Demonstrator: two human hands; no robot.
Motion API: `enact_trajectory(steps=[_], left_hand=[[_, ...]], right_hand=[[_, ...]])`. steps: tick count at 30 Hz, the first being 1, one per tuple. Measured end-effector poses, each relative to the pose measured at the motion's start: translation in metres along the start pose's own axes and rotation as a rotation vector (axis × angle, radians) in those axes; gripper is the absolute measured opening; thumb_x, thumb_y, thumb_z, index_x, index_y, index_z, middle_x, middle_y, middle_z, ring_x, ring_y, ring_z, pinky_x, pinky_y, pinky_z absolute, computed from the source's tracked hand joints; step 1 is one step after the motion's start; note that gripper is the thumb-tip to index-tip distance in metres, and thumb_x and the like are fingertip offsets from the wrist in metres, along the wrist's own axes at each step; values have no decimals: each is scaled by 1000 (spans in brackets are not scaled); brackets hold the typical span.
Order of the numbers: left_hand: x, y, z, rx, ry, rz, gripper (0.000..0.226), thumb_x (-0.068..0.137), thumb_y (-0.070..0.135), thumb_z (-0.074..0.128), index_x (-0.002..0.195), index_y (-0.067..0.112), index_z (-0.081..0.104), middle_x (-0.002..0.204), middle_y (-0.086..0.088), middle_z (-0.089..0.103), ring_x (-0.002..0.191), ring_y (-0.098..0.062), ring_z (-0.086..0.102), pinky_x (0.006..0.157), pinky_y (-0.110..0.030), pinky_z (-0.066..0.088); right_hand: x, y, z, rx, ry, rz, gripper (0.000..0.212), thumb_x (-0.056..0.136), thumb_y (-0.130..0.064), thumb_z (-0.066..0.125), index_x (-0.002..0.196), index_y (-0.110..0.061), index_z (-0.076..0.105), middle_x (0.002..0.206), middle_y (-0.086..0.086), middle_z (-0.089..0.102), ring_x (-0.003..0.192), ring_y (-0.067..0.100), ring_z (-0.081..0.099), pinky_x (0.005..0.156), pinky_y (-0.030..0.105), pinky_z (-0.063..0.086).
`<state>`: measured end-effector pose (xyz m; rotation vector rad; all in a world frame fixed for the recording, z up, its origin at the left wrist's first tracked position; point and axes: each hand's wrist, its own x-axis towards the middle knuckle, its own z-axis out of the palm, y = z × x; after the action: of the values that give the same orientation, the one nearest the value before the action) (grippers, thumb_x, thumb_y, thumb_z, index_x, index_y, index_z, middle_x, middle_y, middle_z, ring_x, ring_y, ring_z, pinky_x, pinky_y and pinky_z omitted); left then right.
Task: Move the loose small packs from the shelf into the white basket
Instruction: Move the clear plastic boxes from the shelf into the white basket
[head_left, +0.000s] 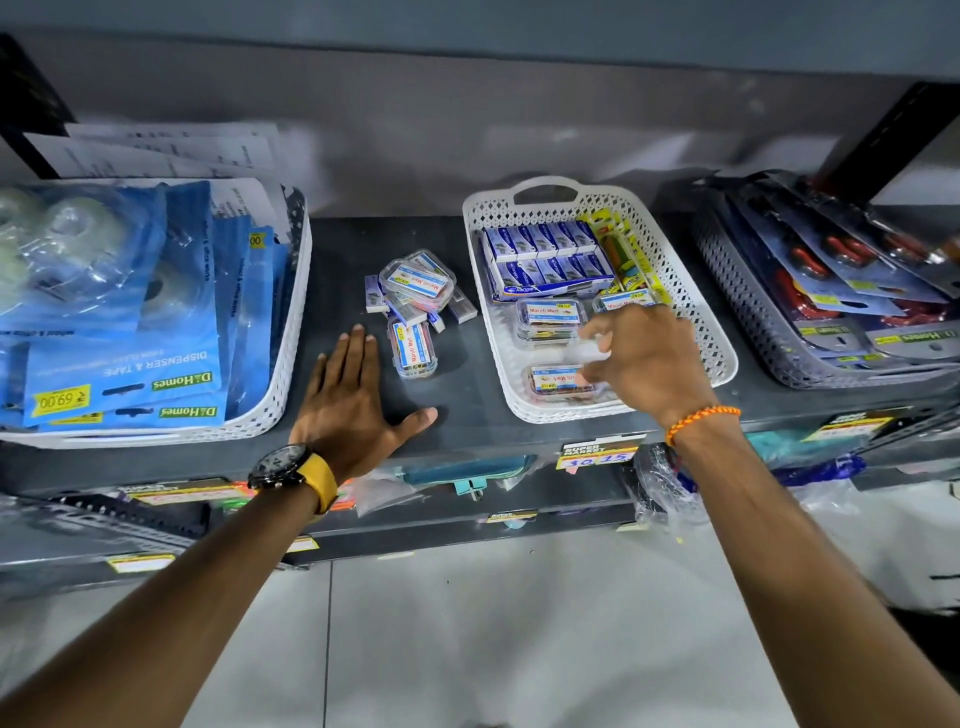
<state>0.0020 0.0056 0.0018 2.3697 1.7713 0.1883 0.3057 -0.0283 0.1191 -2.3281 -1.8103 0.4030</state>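
Head view; white basket (719, 338): boxed rows, clear packs (549, 317); right hand (647, 358) inside

White lattice-holed basket (691, 291), right of centre; blue-and-white boxes (545, 254) inside. Clear packs (415, 283) with blue-red labels on dark grey shelf (337, 270). Blue tape cards (156, 322), far left. Yellow watch strap (319, 480); orange beaded bracelet (701, 418).

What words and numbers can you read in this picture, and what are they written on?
"D'Homes" and "DISPENSER & TAPE", upside down: blue tape packs.
"69.00": yellow price sticker.
"Maruti Mart": clear small packs.
"SUPER MARKET", handwritten "30.15": shelf-edge tag.
Staple boxes, papers: too small or blurred to read.
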Motion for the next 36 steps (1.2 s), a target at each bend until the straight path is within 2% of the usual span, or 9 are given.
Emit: enact_trajectory(steps=[3,5,8,12,18,23,27,32,36], left_hand=[[0,-1,2,14,4,-2,129,72,96,25,159,2,12,171,-14,4,157,-27,5,127,-48,8],[1,-1,2,30,5,-5,130,71,97,22,159,1,12,171,-14,5,157,-27,5,127,-49,7],[1,0,3,43,0,-13,129,72,96,21,159,2,10,171,-13,3,158,-26,3,127,-50,3],[1,1,0,38,-26,-20,129,70,95,18,160,3,6,171,-13,-1,158,-24,-3,127,-50,1],[1,1,1,29,-19,-3,129,68,94,16,159,2,8,170,-15,0,158,-26,-4,127,-49,-2],[1,-1,3,41,-17,4,130,70,95,17,159,2,5,170,-14,-1,158,-26,-3,127,-51,1],[1,-2,5,35,13,11,129,71,95,24,159,2,10,170,-15,5,158,-26,4,126,-52,6],[1,-1,6,42,14,6,128,72,96,23,159,3,9,170,-14,4,158,-25,3,126,-51,5],[2,-2,6,16,17,6,129,71,96,23,160,4,9,171,-12,5,158,-25,5,127,-51,6]], right_hand=[[-16,-46,-7,60,159,-225,30,76,-32,81,105,-26,72,100,2,75,96,24,67,89,34,47],[-18,-80,3,90,151,-332,25,78,-35,79,101,-26,74,98,0,75,91,21,68,86,33,50],[-10,-115,37,43,157,-418,26,79,-42,77,96,-23,74,94,1,74,92,21,65,92,38,47],[2,-140,70,-92,205,-407,38,82,-51,69,94,-15,70,93,9,72,93,27,64,86,36,42],[14,-152,82,-83,182,-309,47,79,-54,71,99,-12,68,100,10,72,95,28,65,84,35,44],[20,-151,83,-61,167,-271,36,81,-40,73,102,-12,68,103,10,72,96,28,67,82,33,47],[23,-151,78,-65,115,-267,32,82,-30,75,106,-11,67,108,12,70,102,31,66,80,34,51],[27,-147,69,-61,12,-276,49,74,-37,82,112,-11,66,116,13,67,107,31,63,82,33,49],[27,-142,66,-73,8,-321,52,74,-41,81,112,-9,65,115,13,67,107,32,62,81,35,48]])
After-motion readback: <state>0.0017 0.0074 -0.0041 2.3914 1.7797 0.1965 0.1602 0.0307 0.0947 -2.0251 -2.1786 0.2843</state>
